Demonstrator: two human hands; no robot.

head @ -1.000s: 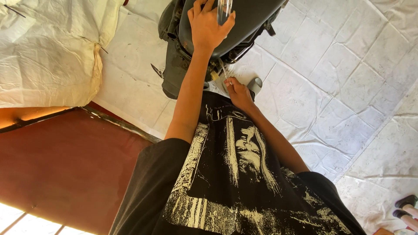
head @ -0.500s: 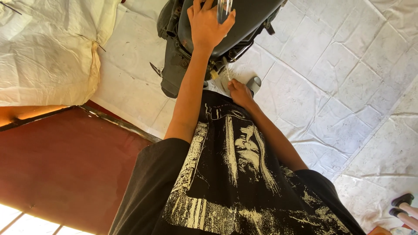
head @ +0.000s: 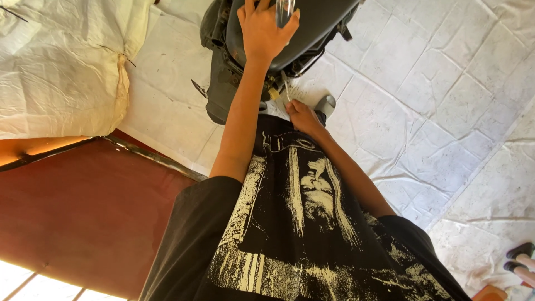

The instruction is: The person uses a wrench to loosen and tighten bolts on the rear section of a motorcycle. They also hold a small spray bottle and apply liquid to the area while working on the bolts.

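My left hand (head: 261, 32) lies spread on the black seat of a dark scooter (head: 312, 22) at the top of the view. Its fingertips touch a shiny, clear-looking object (head: 285, 11) standing on the seat. Lower down, my right hand (head: 302, 115) is closed around a thin metal tool (head: 286, 89), whose tip points up at the scooter's side, just under the seat edge. A small yellowish part (head: 273, 95) sits beside the tool. My black printed shirt (head: 301, 223) hides whatever lies below my arms.
The scooter's dark body panel (head: 220, 89) stands on pale, cracked floor tiles (head: 446, 111). A crumpled white sheet (head: 61, 67) lies at the left, with a red-brown surface (head: 83, 212) below it. Another person's sandalled feet (head: 521, 259) show at the lower right.
My right hand has shifted slightly with the thin tool beside the scooter. My left hand stays on the seat.
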